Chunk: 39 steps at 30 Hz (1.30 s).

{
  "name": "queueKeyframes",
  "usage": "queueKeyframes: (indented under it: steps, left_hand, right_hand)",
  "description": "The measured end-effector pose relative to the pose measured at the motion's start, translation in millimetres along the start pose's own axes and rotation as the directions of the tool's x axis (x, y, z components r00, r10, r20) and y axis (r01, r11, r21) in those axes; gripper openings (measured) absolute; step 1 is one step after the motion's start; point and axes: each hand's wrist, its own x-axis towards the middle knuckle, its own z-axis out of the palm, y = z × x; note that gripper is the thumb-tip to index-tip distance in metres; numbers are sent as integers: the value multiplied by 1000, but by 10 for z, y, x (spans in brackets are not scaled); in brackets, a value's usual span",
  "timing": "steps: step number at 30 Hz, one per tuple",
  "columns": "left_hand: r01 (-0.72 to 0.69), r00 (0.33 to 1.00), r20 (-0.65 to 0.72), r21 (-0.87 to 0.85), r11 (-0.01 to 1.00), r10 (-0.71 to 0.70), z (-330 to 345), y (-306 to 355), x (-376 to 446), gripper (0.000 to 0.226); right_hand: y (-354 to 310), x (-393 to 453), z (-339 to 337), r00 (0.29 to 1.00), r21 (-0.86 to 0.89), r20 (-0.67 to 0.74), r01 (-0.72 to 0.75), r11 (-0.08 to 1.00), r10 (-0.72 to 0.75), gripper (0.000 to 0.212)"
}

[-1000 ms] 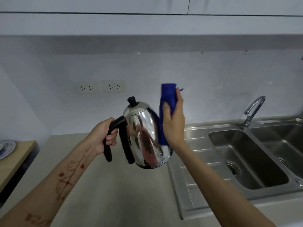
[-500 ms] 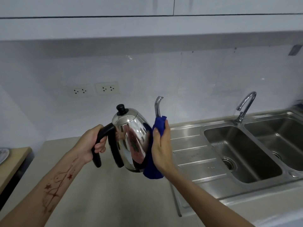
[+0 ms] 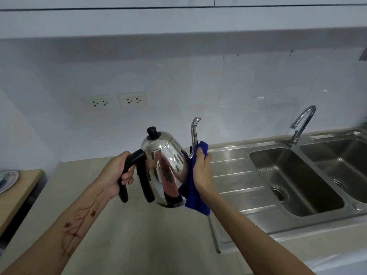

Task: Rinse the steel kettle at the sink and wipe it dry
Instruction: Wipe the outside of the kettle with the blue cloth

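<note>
A shiny steel kettle [image 3: 164, 167] with a black lid knob and a thin gooseneck spout hangs upright in the air above the beige counter. My left hand [image 3: 117, 173] grips its black handle. My right hand [image 3: 202, 171] holds a blue cloth [image 3: 195, 199] pressed against the kettle's right side, at the base of the spout. The cloth hangs down below my palm. The spout's upper part stands bare above the cloth.
A steel double sink [image 3: 294, 181] with a drainboard lies to the right, and a curved tap [image 3: 301, 124] stands behind it. Two wall sockets [image 3: 115, 101] sit on the white backsplash. A wooden side table [image 3: 21, 187] with a plate [image 3: 7, 180] is at far left.
My right hand slid the blue cloth down from the spout's top to its base, uncovering the spout. The kettle stays in my left hand, held slightly lower.
</note>
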Motion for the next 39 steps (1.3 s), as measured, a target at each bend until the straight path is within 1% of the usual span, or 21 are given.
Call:
queueKeyframes:
  steps: [3,7,12,14,16,17,19,20,21,22,24,25,26,27,28,30,32,33,35,37,39]
  left_hand:
    - [9,999,-49,-56,998,-12,43,-4,21,52]
    - [23,999,-24,-48,999,-24,48,33,16,50]
    - [31,999,30,-47,998,-30,42,162,22,50]
    - [18,999,42,-43,999,-16,54,227,48,52]
    - [26,998,55,-57,998,-23,49,269,60,52]
    - [29,998,64,-56,998,-25,36,274,59,52]
    - [35,996,87,-27,999,-32,10,259,43,50]
    - [41,995,96,-11,999,-40,8,245,30,50]
    - [47,994,100,-2,999,-47,15,227,23,50]
    - [55,994,98,-1,998,-55,26,211,19,50]
    - [66,994,93,0,998,-66,40,208,30,52]
    - [69,993,93,10,998,-69,37,219,40,52]
    - [68,993,95,25,997,-70,26,230,50,53]
    - [64,993,96,42,997,-68,11,242,59,52]
    - [61,993,95,55,997,-66,-7,245,63,52]
    - [68,993,91,57,996,-73,-39,225,69,51]
    - [87,992,85,40,995,-90,-64,173,65,51]
    - [94,992,79,35,995,-96,-77,142,64,50]
    - [99,993,57,36,994,-100,-116,87,66,49]
    - [90,996,19,53,995,-91,-164,34,63,47]
    - [74,997,-35,59,996,-72,-211,-38,66,44]
  right_hand:
    - [71,-103,52,994,-34,-54,95,995,-96,40]
    - [438,-507,282,928,-184,-158,308,933,-337,70]
    - [114,-366,339,868,-372,-195,365,853,-457,71]
    - [-66,-399,436,797,-517,-115,461,721,-593,65]
    - [36,-482,498,681,-653,16,561,508,-732,59]
    - [193,-487,456,597,-692,100,616,376,-796,57]
    - [492,-335,193,387,-691,298,718,82,-873,55]
    - [568,-203,42,320,-648,359,762,12,-877,54]
    - [557,-97,-72,311,-592,389,806,24,-867,53]
    - [483,-39,-123,354,-538,388,837,103,-851,52]
    - [266,-60,-33,503,-515,289,799,311,-814,52]
    - [191,-122,71,561,-539,226,753,377,-796,53]
    - [154,-199,176,583,-580,178,713,393,-793,54]
    - [172,-259,264,553,-638,169,693,337,-816,54]
    - [245,-293,331,469,-689,206,693,213,-859,53]
    - [473,-289,366,244,-716,389,686,-125,-888,52]
    - [736,-201,310,70,-635,601,647,-422,-796,54]
    - [865,-157,269,23,-576,676,639,-509,-736,56]
    - [1087,-122,181,-19,-483,759,654,-582,-651,60]
    - [1275,-132,99,-35,-437,767,702,-563,-640,52]
    - [1469,-149,44,14,-434,768,747,-504,-640,45]
